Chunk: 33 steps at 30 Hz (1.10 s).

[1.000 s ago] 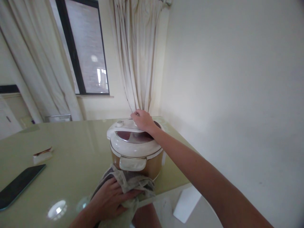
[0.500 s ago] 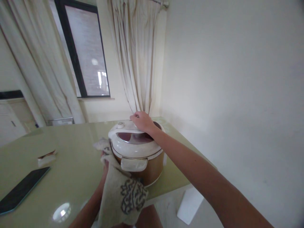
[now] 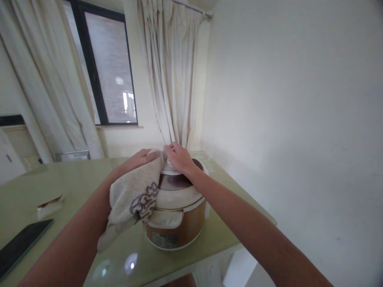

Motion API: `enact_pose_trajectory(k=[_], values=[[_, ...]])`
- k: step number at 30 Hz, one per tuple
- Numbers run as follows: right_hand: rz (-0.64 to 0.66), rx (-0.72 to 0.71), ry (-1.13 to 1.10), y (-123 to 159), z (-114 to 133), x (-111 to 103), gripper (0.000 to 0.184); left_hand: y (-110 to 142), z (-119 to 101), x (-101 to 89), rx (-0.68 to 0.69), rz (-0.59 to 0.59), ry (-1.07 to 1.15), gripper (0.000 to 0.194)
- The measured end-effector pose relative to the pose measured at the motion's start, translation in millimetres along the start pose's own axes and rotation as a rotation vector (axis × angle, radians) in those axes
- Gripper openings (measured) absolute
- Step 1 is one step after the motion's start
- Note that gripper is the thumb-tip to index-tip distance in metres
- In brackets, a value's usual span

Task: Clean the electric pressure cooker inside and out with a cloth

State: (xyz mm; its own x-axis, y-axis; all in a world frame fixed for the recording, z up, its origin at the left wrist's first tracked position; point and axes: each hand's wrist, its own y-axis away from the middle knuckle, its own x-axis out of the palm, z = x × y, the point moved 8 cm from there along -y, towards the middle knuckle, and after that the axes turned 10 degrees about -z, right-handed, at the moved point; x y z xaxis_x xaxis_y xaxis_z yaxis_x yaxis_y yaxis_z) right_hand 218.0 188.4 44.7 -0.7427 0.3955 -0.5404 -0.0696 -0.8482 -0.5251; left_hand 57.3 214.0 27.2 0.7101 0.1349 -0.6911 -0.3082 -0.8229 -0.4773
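Observation:
A white and tan electric cooker (image 3: 191,223) stands upright near the table's right edge, its rounded white lid (image 3: 176,199) on and dark see-through panels in the top. My left hand (image 3: 144,157) presses a cream towel (image 3: 125,195) with a dark scroll pattern against the upper left of the lid. The towel drapes over the cooker's left side and hides part of it. My right hand (image 3: 179,159) rests on top of the lid, fingers curled at its raised middle. What those fingertips hold is partly hidden.
The cooker stands on a glossy green table (image 3: 119,255). A dark flat tablet (image 3: 24,245) and a small packet (image 3: 49,207) lie at the left. A white wall (image 3: 293,119) rises on the right. Curtains (image 3: 170,71) hang behind. A white box-like object (image 3: 239,267) is below the table edge.
My left hand has moved up with the towel, from the cooker's left side to the lid's top left. My right hand stays on the lid.

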Motion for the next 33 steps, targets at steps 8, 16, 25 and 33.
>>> enact_pose_trajectory(k=[8,16,25,33], values=[[0.038,-0.046,-0.083,3,-1,-3,0.04,13,-57,5.2,0.037,-0.138,-0.617,0.054],[-0.081,-0.115,0.386,16,21,-17,0.056,10,-40,-3.4,-0.049,-0.186,-0.45,0.05],[-0.105,-0.088,0.475,28,34,-19,0.073,7,-34,-7.6,-0.068,-0.215,-0.47,0.055],[-0.111,-0.259,0.539,23,26,-15,0.084,19,-42,-13.5,0.006,-0.222,-0.305,0.052]])
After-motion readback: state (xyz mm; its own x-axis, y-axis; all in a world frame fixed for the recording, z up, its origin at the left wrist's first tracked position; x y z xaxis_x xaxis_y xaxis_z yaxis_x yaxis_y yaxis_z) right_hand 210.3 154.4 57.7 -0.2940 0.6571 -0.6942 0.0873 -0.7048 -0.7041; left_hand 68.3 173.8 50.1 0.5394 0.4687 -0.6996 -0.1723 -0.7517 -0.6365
